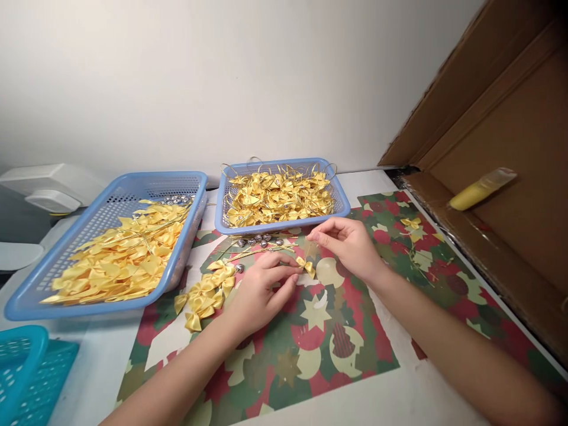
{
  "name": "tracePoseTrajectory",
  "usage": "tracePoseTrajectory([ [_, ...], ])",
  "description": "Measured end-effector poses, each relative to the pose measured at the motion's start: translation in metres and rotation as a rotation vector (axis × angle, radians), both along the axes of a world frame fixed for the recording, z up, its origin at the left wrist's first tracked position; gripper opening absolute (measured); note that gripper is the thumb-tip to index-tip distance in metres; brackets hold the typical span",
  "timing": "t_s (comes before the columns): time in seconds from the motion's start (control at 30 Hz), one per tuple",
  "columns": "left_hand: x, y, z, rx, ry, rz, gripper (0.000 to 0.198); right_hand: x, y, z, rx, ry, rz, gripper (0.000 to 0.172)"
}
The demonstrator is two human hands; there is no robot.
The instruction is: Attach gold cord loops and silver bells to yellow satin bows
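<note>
My left hand (pixel 268 290) pinches a small yellow satin bow (pixel 309 269) between thumb and fingertips, just above the patterned sheet. Up and to its right, my right hand (pixel 344 242) has thumb and forefinger pressed together; what they hold, if anything, is too small to make out. Left of my left hand lies a loose pile of yellow bows (pixel 206 296), with a silver jingle bell (pixel 239 268) at its edge. Beyond my hands are several more silver bells (pixel 263 243) and some gold cords (pixel 248 254).
A blue basket (pixel 284 226) of corded bows stands at the back; a larger blue basket (pixel 171 272) of yellow ribbon pieces and bells sits left. A teal basket (pixel 39 343) is at lower left. Cardboard (pixel 501 106) with a yellow tube (pixel 479 190) borders the right side.
</note>
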State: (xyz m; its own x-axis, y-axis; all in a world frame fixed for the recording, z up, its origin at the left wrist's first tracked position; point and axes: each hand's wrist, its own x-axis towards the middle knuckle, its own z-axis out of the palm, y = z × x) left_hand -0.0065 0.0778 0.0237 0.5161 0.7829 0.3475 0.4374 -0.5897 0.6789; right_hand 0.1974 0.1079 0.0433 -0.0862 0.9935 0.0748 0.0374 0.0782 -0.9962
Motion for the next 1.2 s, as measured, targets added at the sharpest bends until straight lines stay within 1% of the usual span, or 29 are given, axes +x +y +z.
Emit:
tracePoseTrajectory([
  [0.1,-0.001,0.002,0.002,-0.006,-0.037,0.052,0.016,0.0,0.0,0.0,0.04,-0.033,0.015,0.022],
  [0.17,0.001,0.006,0.011,-0.035,-0.08,0.125,0.014,0.0,0.001,0.002,0.097,-0.067,0.035,0.018],
  [0.23,0.006,0.015,0.024,-0.092,-0.117,0.171,0.015,-0.002,0.002,0.005,0.174,-0.094,0.062,0.017],
  [0.27,0.01,0.02,0.031,-0.129,-0.113,0.155,0.016,-0.003,0.003,0.007,0.208,-0.099,0.073,0.017],
  [0.33,0.017,0.033,0.043,-0.198,-0.075,0.071,0.018,-0.006,0.006,0.012,0.248,-0.095,0.085,0.018],
  [0.37,0.02,0.039,0.047,-0.233,-0.058,0.042,0.02,-0.007,0.007,0.014,0.249,-0.089,0.087,0.018],
  [0.43,0.024,0.049,0.051,-0.296,-0.045,0.027,0.029,-0.008,0.009,0.016,0.234,-0.072,0.082,0.021],
  [0.53,0.025,0.055,0.049,-0.364,-0.106,0.039,0.033,-0.008,0.012,0.015,0.16,-0.061,0.059,0.027],
  [0.63,0.023,0.053,0.047,-0.381,-0.169,0.065,0.032,-0.007,0.012,0.011,0.045,-0.036,0.051,0.033],
  [0.73,0.022,0.048,0.047,-0.296,-0.207,0.129,0.025,-0.006,0.01,0.008,0.011,0.015,0.093,0.03],
  [0.8,0.021,0.045,0.047,-0.216,-0.222,0.184,0.021,-0.005,0.009,0.006,0.033,0.019,0.077,0.026],
  [0.87,0.02,0.045,0.045,-0.137,-0.212,0.226,0.018,-0.002,0.007,0.003,0.05,-0.046,0.047,0.024],
  [0.9,0.02,0.044,0.044,-0.096,-0.194,0.24,0.017,0.0,0.005,0.001,0.049,-0.116,0.055,0.024],
  [1.0,0.018,0.044,0.041,0.005,-0.12,0.268,0.016,0.004,0.001,-0.004,0.027,-0.385,0.177,0.024],
  [1.07,0.017,0.044,0.039,0.042,-0.092,0.287,0.016,0.004,-0.002,-0.007,0.026,-0.508,0.236,0.024],
  [1.2,0.015,0.042,0.037,0.053,-0.101,0.307,0.016,0.003,-0.005,-0.009,0.017,-0.532,0.311,0.021],
])
